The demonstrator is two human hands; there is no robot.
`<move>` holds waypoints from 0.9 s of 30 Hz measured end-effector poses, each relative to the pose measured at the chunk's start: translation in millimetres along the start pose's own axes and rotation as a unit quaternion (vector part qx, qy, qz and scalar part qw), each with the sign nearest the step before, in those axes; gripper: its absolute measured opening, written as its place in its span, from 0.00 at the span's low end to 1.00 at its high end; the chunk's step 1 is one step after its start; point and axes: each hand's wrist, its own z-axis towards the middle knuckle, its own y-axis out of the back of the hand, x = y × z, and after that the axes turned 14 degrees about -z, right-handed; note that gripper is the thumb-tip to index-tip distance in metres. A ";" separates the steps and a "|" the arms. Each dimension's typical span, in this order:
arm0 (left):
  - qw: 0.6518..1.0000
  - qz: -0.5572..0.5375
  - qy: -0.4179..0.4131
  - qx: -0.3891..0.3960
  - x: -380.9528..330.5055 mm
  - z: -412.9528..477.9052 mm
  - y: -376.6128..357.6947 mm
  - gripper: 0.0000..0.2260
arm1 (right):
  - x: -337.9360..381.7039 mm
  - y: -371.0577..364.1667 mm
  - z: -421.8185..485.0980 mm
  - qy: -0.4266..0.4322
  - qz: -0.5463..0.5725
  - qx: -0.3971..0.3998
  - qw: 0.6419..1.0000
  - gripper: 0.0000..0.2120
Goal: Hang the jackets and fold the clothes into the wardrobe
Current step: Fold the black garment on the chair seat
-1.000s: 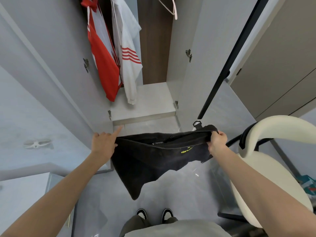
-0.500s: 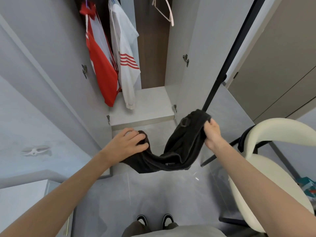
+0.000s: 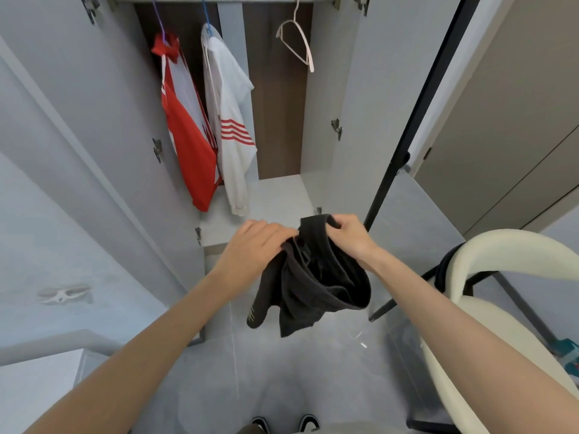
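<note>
A person's two hands are held close together in front of an open wardrobe (image 3: pixel 369 89), both gripping one black garment. The left hand (image 3: pixel 257 244) curls its fingers over the bunched top edge on its side. The right hand (image 3: pixel 349 236) clenches the other side of that edge, with a fold of cloth standing up beside its knuckles.

The black garment (image 3: pixel 316 283) hangs below and between the hands, roughly doubled over, its loose ends dangling in the air above the grey floor (image 3: pixel 219 371). A small yellow mark shows on the lower left end.

Just beyond the hands lies the wardrobe's pale bottom shelf (image 3: pixel 279 195). Above the left hand, a red jacket (image 3: pixel 188 145) and a white jacket (image 3: pixel 233 133) with red stripes hang side by side. Above the right hand hangs an empty hanger (image 3: pixel 297 45). To the right of the right hand stands a cream chair (image 3: pixel 517 249), with a black pole (image 3: pixel 410 120) slanting up between them.
</note>
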 end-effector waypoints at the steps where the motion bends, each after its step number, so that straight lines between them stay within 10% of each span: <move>1: 0.999 -0.016 0.042 0.008 -2.8 8.8 0.8 0.15 | 6.0 -2.3 -3.1 0.018 -0.023 0.008 1.000 0.16; 6: 0.981 -0.028 0.133 0.142 0.5 35.0 0.9 0.33 | 25.8 -2.9 -16.7 0.034 -0.017 0.017 0.999 0.05; 18: 0.980 -0.010 0.136 0.147 10.9 17.9 -10.9 0.13 | 11.7 -8.1 -32.5 -0.073 0.105 0.055 0.990 0.13; 23: 0.987 -0.044 0.150 0.045 12.2 -2.7 -4.8 0.08 | -23.7 -10.7 -61.8 0.197 -0.189 -0.035 0.961 0.10; 27: 0.992 -0.055 0.113 -0.006 13.4 -8.4 -5.1 0.07 | -38.2 -17.2 -62.9 0.207 -0.354 -0.002 0.912 0.20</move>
